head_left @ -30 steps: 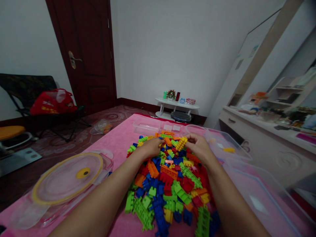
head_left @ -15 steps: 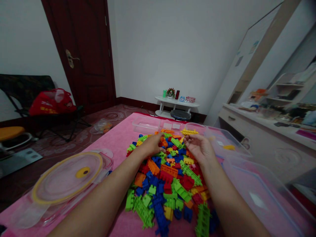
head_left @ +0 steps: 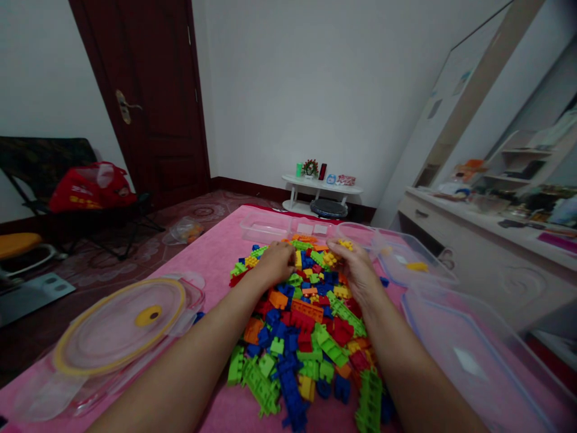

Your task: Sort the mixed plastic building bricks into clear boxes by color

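A heap of coloured plastic building blocks [head_left: 307, 310] in green, blue, red, orange and yellow spreads between my forearms. My left hand [head_left: 277, 264] is at the heap's far left part, its fingers curled against a small yellow block [head_left: 298, 260]. Opposite it, my right hand [head_left: 354, 263] is closed on a yellow studded block [head_left: 346, 245], whose end shows above the fingers. More yellow studs [head_left: 330, 258] appear below those fingertips; whether they belong to the same block I cannot tell. The right palm side is hidden.
Clear plastic boxes stand behind the heap [head_left: 265, 228] and to its right [head_left: 469, 355]; one on the right holds a yellow block [head_left: 417, 266]. A round lid with a yellow rim [head_left: 121, 325] lies left on the pink cloth [head_left: 216, 252]. A drawer cabinet [head_left: 444, 225] stands at right.
My right hand has turned and moved slightly left, bringing the long yellow block down behind its fingers. My left hand's fingers have curled in, and a yellow block now shows beside them.
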The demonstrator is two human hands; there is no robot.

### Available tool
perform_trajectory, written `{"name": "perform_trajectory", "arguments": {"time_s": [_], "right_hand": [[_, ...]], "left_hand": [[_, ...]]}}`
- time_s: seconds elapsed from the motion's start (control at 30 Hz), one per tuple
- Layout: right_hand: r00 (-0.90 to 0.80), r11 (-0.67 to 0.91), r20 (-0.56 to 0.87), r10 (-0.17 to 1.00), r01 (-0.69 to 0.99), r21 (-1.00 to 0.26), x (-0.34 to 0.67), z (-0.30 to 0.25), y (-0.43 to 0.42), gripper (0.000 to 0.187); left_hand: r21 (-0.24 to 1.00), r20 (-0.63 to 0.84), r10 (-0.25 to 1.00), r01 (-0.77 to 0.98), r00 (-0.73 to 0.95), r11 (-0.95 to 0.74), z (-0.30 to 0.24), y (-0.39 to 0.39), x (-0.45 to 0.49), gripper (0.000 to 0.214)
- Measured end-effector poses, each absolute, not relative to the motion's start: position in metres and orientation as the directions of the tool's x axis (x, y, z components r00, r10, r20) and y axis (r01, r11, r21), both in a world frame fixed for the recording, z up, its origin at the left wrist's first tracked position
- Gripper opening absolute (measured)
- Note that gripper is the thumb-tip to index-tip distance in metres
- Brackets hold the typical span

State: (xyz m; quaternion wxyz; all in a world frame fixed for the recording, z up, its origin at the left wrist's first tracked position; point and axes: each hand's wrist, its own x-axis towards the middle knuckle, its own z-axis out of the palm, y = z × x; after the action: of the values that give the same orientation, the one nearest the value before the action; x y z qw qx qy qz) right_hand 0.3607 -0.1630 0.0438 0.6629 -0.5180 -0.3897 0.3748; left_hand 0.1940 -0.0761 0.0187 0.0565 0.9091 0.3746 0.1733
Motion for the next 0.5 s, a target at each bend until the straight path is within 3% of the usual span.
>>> {"name": "perform_trajectory", "arguments": {"time_s": [0.13,0.23,0.5], "right_hand": [[0.383,0.15,0.108,0.918,-0.083,-0.985,0.357,0.045,-0.164,0.027],[0.379,0.133,0.108,0.919,-0.042,-0.99,0.352,0.048,-0.165,0.028],[0.343,0.109,0.147,0.928,0.127,-0.986,0.352,0.049,-0.167,0.029]], "left_hand": [[0.26,0.256,0.652,0.598,0.714,-0.758,0.014,-0.078,0.196,0.045],[0.28,0.197,0.643,0.587,0.74,-0.76,0.014,-0.079,0.197,0.039],[0.227,0.217,0.696,0.658,0.684,-0.718,0.02,-0.08,0.196,0.016]]}}
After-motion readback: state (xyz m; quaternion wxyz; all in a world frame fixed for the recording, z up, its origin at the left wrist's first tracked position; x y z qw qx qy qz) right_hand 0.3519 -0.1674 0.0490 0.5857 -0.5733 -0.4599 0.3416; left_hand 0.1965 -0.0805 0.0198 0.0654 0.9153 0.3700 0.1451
